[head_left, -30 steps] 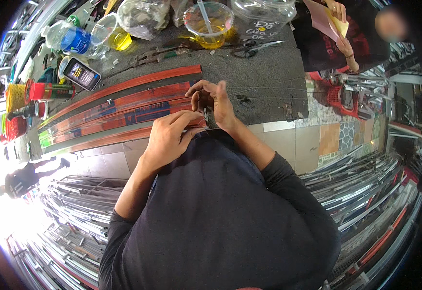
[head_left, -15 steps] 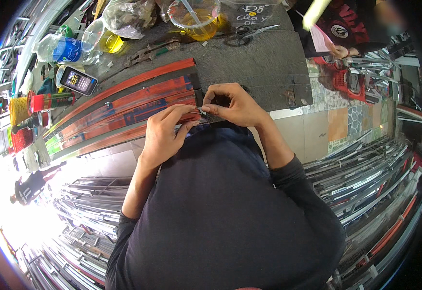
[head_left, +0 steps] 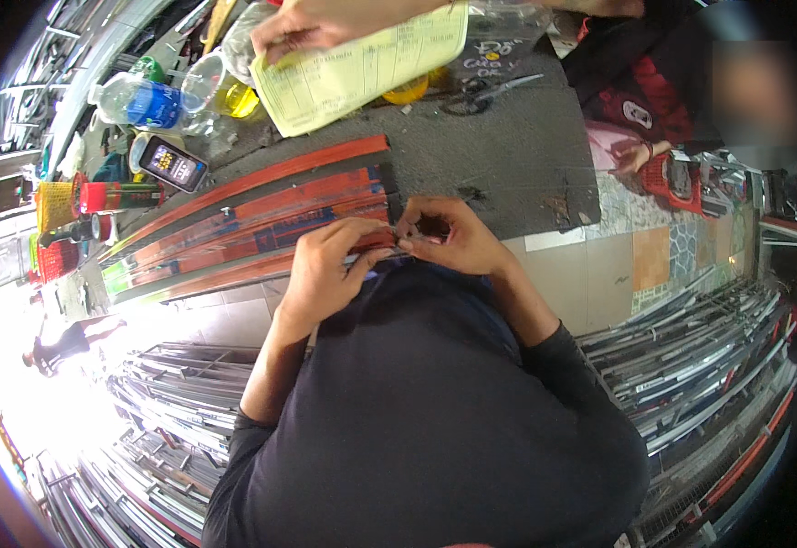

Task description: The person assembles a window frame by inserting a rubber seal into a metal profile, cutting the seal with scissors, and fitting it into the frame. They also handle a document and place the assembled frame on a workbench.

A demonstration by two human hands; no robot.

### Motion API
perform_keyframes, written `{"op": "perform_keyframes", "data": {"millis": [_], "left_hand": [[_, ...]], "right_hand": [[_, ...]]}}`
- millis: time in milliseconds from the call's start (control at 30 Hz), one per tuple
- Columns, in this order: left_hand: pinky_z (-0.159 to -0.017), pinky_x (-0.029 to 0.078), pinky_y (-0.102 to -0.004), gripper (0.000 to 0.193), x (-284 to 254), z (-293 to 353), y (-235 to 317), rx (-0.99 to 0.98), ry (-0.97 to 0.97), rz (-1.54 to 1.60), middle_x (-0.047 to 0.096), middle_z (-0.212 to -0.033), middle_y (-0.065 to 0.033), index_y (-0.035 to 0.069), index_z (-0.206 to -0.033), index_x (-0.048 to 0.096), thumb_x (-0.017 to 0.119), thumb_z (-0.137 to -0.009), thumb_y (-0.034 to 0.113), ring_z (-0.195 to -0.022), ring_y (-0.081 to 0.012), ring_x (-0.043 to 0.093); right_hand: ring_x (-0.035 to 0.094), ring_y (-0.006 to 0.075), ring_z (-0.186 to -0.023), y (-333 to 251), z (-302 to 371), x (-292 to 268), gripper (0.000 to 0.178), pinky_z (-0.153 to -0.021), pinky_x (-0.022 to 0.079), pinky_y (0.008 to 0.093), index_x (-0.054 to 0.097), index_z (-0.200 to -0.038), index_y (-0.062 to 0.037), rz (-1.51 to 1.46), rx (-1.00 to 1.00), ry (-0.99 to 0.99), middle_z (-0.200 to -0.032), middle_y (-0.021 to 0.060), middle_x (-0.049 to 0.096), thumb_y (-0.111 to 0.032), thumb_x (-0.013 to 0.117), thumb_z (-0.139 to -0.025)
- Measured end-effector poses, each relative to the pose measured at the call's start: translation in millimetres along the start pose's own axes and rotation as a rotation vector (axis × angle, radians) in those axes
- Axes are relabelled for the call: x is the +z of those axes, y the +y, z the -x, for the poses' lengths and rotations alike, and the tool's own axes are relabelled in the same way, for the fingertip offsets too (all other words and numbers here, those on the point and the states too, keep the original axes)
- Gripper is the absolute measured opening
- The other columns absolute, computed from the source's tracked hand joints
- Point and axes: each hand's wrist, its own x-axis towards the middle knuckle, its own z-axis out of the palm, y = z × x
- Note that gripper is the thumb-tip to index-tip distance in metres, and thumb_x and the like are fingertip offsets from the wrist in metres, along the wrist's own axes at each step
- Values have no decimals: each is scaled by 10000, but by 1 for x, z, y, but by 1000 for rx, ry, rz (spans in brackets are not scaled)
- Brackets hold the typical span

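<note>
Long red-orange strips (head_left: 303, 180), some with blue patches, lie side by side across the dark worktable (head_left: 526, 155). My left hand (head_left: 325, 267) is closed around the end of the nearest strip, thumb below and fingers on top. At that same end, the thumb and forefinger of my right hand (head_left: 458, 239) are pinched together on a small greyish piece, too small to name. The fingertips of both hands almost meet there.
A co-worker's hand (head_left: 303, 27) holds a yellow printed sheet (head_left: 362, 75) over the table's far side. Scissors (head_left: 490, 93) lie beyond my right hand. A phone (head_left: 173, 164), a plastic bottle (head_left: 138, 102) and a red-capped can (head_left: 120, 195) are at left. Racks of metal bars (head_left: 691, 352) stand behind.
The co-worker has reached leftward with the yellow sheet, which now covers part of the tub of yellow liquid. My view has shifted slightly; both hands keep their hold at the strip's end.
</note>
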Motion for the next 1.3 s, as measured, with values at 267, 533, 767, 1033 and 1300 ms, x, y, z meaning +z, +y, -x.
{"op": "perform_keyframes", "data": {"millis": [267, 533, 767, 1033, 1300], "left_hand": [[-946, 671, -459, 361, 3, 0, -7, 22, 7, -64, 840, -1187, -183, -15, -1286, 802, 897, -945, 52, -1101, -387, 838], [-949, 631, -484, 325, 27, 1, -37, 233, -19, -206, 813, -1073, -119, 53, -1167, 849, 953, -875, 151, -1050, -348, 765], [-900, 625, -496, 386, 26, -3, -52, 193, -134, -86, 803, -1093, -143, 29, -1130, 845, 954, -848, 268, -1051, -370, 770], [-813, 636, -497, 346, 31, -20, -55, 180, -303, -128, 738, -1036, -144, 45, -1096, 782, 935, -851, 236, -946, -377, 773], [-734, 666, -465, 250, 69, 5, -80, 357, -93, -277, 695, -1116, -94, 121, -1056, 744, 890, -854, 129, -962, -305, 750]], "right_hand": [[710, 135, -1082, -7, -10, -10, 316, -918, 564, 331, 771, -1245, -45, 350, -218, 126, -1195, 12, 751, -88, 932, -975], [663, 173, -1280, -49, -80, -42, 660, -984, 537, 371, 607, -1556, -87, 246, -570, 643, -1418, 12, 709, -151, 942, -991], [664, 47, -926, -56, -79, -48, 325, -785, 495, 260, 791, -1321, 11, 40, -307, 511, -1118, 19, 808, -198, 877, -1087], [755, 113, -1102, -36, -35, -47, 328, -957, 591, 305, 765, -1339, 34, -38, -238, 737, -1220, 81, 836, -208, 835, -1129], [772, 168, -1147, -27, -15, -58, 419, -991, 616, 326, 704, -1425, 84, -317, -88, 732, -1319, 155, 803, -188, 818, -1128]]}}
